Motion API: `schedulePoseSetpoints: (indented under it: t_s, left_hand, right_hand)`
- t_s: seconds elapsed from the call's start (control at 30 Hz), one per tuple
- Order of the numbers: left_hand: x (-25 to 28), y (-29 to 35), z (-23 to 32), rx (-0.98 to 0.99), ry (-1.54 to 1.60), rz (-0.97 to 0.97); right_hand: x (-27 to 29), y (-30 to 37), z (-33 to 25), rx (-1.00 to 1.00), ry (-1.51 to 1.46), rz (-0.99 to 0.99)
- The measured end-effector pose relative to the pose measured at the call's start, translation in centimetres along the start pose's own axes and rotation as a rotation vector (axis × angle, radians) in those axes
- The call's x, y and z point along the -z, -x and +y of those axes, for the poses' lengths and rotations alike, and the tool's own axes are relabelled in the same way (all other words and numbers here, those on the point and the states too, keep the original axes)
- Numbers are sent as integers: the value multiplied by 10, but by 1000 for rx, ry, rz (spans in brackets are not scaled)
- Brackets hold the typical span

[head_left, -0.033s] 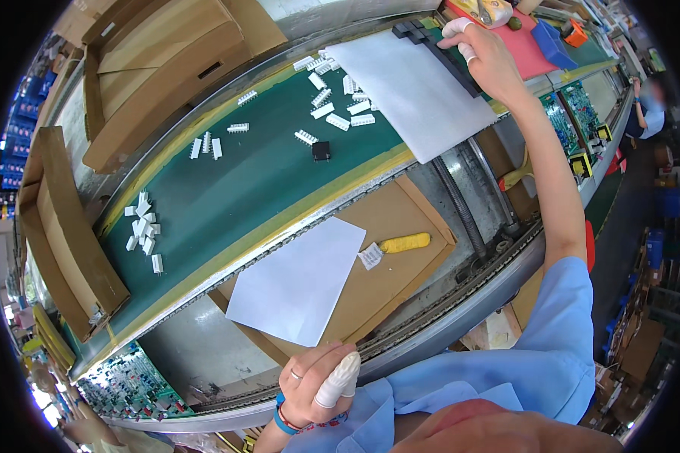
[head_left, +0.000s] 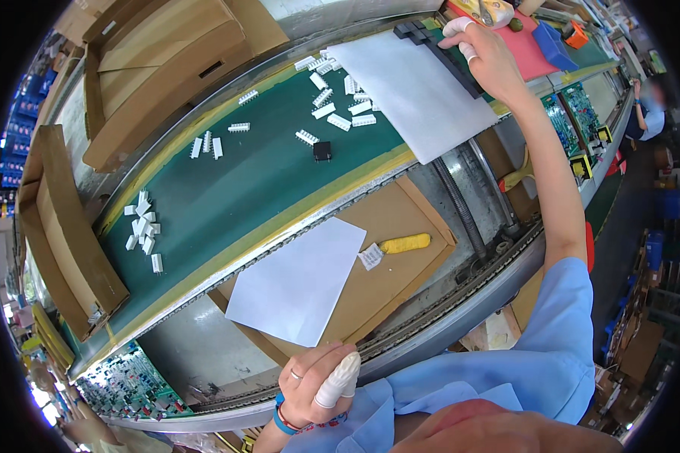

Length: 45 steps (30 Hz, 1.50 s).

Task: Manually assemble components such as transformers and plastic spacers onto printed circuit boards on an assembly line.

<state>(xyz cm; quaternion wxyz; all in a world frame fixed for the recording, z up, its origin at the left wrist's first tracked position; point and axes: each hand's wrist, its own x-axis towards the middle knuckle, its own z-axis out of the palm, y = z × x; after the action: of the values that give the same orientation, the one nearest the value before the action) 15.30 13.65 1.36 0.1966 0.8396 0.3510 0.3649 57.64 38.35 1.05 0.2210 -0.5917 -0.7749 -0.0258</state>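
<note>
My right hand (head_left: pixel 485 62) reaches to the far edge of a white foam sheet (head_left: pixel 423 102), white finger covers on its fingertips. Its fingers are bent and a little apart over a row of black blocks (head_left: pixel 455 66) along that edge; nothing shows held in them. My left hand (head_left: pixel 316 383) is curled closed at the near rail, with covered fingertips, a ring and wristbands. Whatever its palm contains, if anything, is hidden. White pin connectors (head_left: pixel 338 121) lie scattered on the green belt, near one black square component (head_left: pixel 322 152).
A cardboard tray (head_left: pixel 400 279) holds a white paper sheet (head_left: pixel 298 283) and a yellow-handled tool (head_left: pixel 405 243). Cardboard boxes (head_left: pixel 166 90) stand along the far side. Green circuit boards (head_left: pixel 132 385) sit at the lower left. A blue bin (head_left: pixel 553 47) and another person (head_left: pixel 650 109) are at right.
</note>
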Motion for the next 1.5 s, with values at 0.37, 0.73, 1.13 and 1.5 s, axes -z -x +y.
schedulePoseSetpoints:
  t_s: [0.37, 0.73, 1.13, 1.5]
  left_hand:
    - [4, -1, 0, 46, 25, -47]
    - [3, -4, 1, 55, 31, -33]
    - [6, -2, 0, 78, 44, -47]
    - [7, -2, 0, 32, 40, -21]
  right_hand:
    - [-14, -21, 6, -27, 11, 57]
    - [-19, -47, 7, 8, -2, 110]
    - [-21, -44, -6, -63, -41, 8]
    - [-17, -53, -37, 79, -140, 71]
